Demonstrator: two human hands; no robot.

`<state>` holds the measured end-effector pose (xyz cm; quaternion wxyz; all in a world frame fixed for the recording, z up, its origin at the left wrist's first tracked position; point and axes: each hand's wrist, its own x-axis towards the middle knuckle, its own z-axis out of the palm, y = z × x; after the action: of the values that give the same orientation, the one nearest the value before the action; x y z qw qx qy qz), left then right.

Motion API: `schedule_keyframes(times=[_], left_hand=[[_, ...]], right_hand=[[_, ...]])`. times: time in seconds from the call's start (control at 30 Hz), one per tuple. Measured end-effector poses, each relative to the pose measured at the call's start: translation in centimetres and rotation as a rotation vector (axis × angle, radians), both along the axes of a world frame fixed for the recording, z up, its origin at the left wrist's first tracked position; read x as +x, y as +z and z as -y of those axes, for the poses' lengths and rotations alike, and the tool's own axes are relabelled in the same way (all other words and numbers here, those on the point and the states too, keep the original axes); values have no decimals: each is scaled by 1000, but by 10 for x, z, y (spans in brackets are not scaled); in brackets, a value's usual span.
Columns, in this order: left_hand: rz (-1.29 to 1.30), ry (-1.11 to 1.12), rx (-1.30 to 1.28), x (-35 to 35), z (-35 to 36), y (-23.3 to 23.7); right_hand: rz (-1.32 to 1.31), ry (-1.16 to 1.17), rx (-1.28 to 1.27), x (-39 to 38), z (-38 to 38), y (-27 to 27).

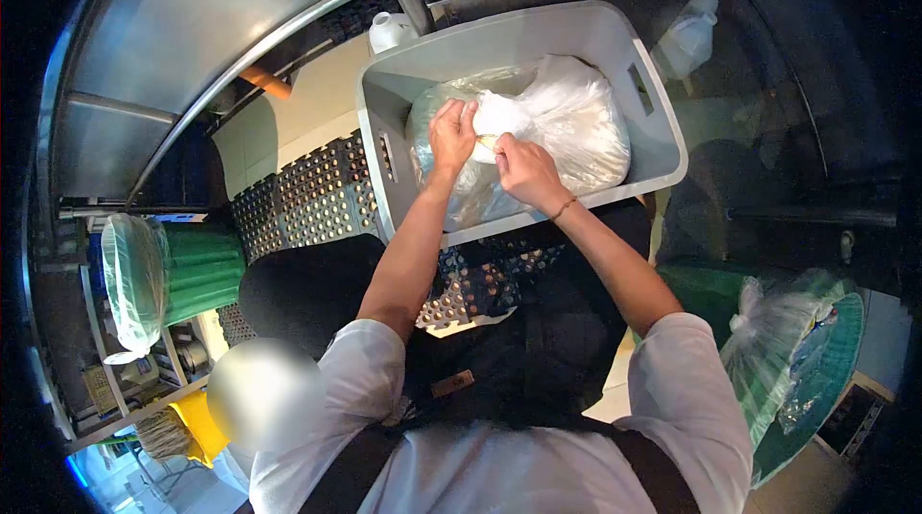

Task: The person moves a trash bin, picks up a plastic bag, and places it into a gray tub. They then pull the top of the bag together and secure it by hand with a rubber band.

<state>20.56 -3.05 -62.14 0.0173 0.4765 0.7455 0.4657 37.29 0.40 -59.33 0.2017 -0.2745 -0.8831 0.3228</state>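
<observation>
The plastic bag (581, 120) was whitish, see-through and shiny, plump with pale contents that could not be made out, its skin creased into fine folds. It sat inside a grey bin (629, 29), toward the right half, beside another clear, crumpled bag (437, 110) on the left. Its gathered neck pointed left, toward the hands, and the folds fanned out from there to the fuller right end, so its long axis ran roughly left to right across the bin.

The left hand (451, 134) was closed on the bunched neck. The right hand (528, 173), just beside it on the near right, pinched a thin yellowish strip (487, 140) that spanned the small gap between the hands; what the strip was could not be told.
</observation>
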Motion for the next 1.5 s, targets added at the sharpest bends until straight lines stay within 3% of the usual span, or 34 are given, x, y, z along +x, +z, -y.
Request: schedule_keyframes(times=[0.07, 0.13, 0.57, 0.63, 0.77, 0.83, 0.93, 1.27, 1.33, 1.5], left_hand=[[-2, 24, 20, -1, -4, -4], [-3, 52, 42, -1, -5, -6], [68, 83, 22, -3, -5, -9], [77, 93, 29, -1, -7, -10], [70, 90, 40, -1, -8, -12], [67, 92, 33, -1, -6, -13], [43, 102, 7, 0, -8, -13], [70, 73, 2, 2, -7, -8], [76, 82, 6, 1, -7, -9], [98, 71, 10, 3, -8, -10]], right_hand=[[79, 7, 32, 2, 2, 3], [-30, 14, 241, 3, 4, 2], [-126, 103, 332, 8, -6, 7], [-57, 221, 194, 9, -14, 5], [-77, 229, 177, 3, -27, 5], [-66, 211, -126, -1, -31, 5], [58, 174, -191, -4, -31, 6], [-13, -3, -198, -10, -26, -7], [-32, -66, -59, -11, -24, -5], [24, -73, -21, -11, -24, 3]])
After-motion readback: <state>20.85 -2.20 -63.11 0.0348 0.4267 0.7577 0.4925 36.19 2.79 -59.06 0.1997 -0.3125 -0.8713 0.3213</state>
